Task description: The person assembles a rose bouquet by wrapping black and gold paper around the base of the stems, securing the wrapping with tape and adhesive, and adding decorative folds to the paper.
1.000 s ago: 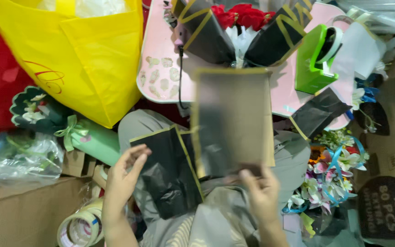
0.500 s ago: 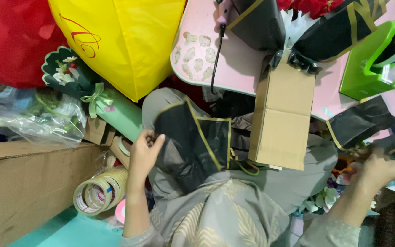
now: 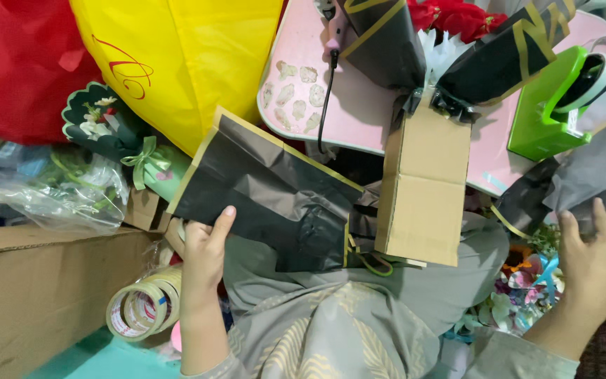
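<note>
1. Since approx. half a sec. ago, the black wrapping sheet [image 3: 268, 203] with gold edge is seen unfolded wider and lifted up-left toward the yellow bag [image 3: 184, 63]; the right hand [image 3: 590, 263] is shifted from lower right up to the dark paper at the right edge.
2. Left hand [image 3: 205, 256]: the sheet's lower left edge is gripped, thumb laid on the black face, fingers hidden behind it.
3. Right hand: held open, fingers spread, fingertips touching a second dark wrapping sheet [image 3: 583, 179]; no closed grip is seen.
4. Black sheet: spread over the lap, between the yellow bag and the cardboard box [image 3: 422, 186], its right end crumpled just beside the box.
5. Cardboard box: stood against the pink table [image 3: 359, 105], below a bouquet [image 3: 450, 35] of red flowers wrapped in black paper w/ gold trim.
6. Green tape dispenser [image 3: 552, 105]: set on the table's right part.
7. Tape rolls [image 3: 142, 309]: lying near the left forearm, beside a big brown carton [image 3: 36, 295].
8. Red bag [image 3: 22, 63]: at top left, next to the yellow one.
</note>
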